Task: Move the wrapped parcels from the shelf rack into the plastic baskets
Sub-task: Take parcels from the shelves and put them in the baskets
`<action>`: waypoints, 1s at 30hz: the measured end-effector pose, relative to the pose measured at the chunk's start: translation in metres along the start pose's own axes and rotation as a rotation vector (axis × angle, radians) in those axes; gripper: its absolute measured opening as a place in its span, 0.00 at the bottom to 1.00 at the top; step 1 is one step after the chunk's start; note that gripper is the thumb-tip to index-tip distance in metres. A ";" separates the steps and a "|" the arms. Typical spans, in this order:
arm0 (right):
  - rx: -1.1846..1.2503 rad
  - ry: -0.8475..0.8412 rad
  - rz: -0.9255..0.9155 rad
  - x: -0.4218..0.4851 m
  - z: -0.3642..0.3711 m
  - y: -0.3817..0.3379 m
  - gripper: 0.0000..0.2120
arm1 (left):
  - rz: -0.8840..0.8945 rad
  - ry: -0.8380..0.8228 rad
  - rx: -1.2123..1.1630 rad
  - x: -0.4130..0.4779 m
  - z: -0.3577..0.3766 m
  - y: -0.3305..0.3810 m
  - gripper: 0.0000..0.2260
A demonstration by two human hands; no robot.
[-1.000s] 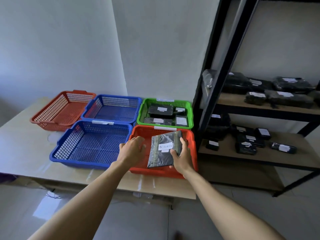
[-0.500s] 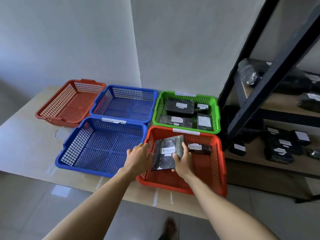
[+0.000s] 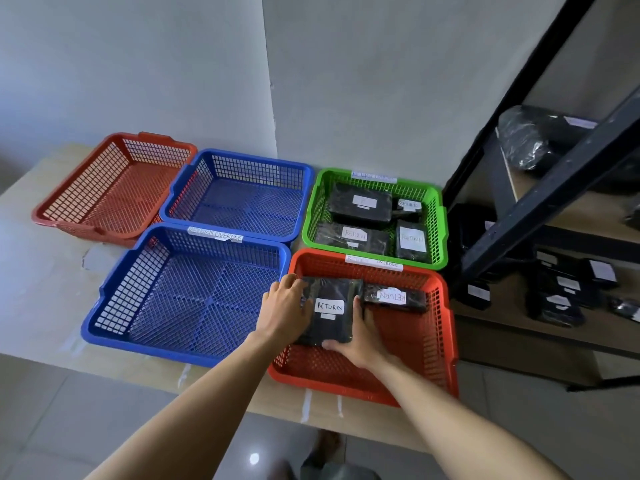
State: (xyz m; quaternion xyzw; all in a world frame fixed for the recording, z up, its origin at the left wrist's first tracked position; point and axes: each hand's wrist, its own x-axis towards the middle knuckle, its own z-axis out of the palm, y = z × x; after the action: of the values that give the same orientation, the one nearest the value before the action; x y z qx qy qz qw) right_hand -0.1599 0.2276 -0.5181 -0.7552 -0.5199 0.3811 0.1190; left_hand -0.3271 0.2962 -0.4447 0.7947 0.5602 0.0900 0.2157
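Tabletop (image 3: pixel 41 271) of pale wood carries five mesh plastic baskets against a white wall. Just to its right stands the black shelf rack (image 3: pixel 540 209), its wooden shelves bearing a scatter of shelf parcels (image 3: pixel 557 303) in black wrap with white labels. At the back left sit the far red basket (image 3: pixel 52 220) and, beside it, the far blue basket (image 3: pixel 242 157). In front of them is the near blue basket (image 3: pixel 145 347), tagged RETURN OVERDUE on its back rim. The green basket (image 3: pixel 310 209) at the back right holds four black wrapped parcels side by side, each with a white label. The near red basket (image 3: pixel 446 323) sits just in front of it, right beside the near blue one. Inside, along its back wall, lies a second parcel (image 3: pixel 394 297) with its RETURN label upside down. The held parcel (image 3: pixel 329 306), labelled RETURN, is in the left half of this basket, between both hands; whether it rests on the mesh floor cannot be told. The left hand (image 3: pixel 284 310) curls its fingers over the parcel's left edge. The right hand (image 3: pixel 360 341) grips its lower right corner, thumb along the near edge, forefinger up the right side.
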 end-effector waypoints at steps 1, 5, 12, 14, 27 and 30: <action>0.009 0.011 -0.009 -0.001 -0.001 -0.002 0.61 | -0.005 -0.002 -0.003 0.001 0.000 -0.001 0.14; 0.022 -0.010 -0.038 -0.007 -0.003 -0.005 0.61 | -0.007 -0.014 0.006 0.001 -0.002 -0.003 0.15; -0.032 -0.061 -0.009 -0.005 -0.007 0.003 0.59 | 0.025 -0.048 0.032 -0.003 0.001 -0.002 0.13; -0.049 -0.062 0.002 -0.003 -0.011 0.007 0.57 | 0.031 -0.052 0.043 -0.002 0.002 -0.003 0.14; -0.710 0.190 0.027 0.032 -0.069 0.040 0.31 | 0.052 -0.147 0.157 0.004 0.016 0.008 0.18; -0.723 0.186 0.033 0.038 -0.074 0.037 0.30 | 0.042 -0.162 0.177 0.007 0.020 0.011 0.19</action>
State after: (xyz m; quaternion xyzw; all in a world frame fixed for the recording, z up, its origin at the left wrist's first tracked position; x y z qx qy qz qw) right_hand -0.0754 0.2613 -0.5063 -0.7880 -0.5957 0.1047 -0.1145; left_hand -0.3072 0.2952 -0.4581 0.8268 0.5300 -0.0199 0.1875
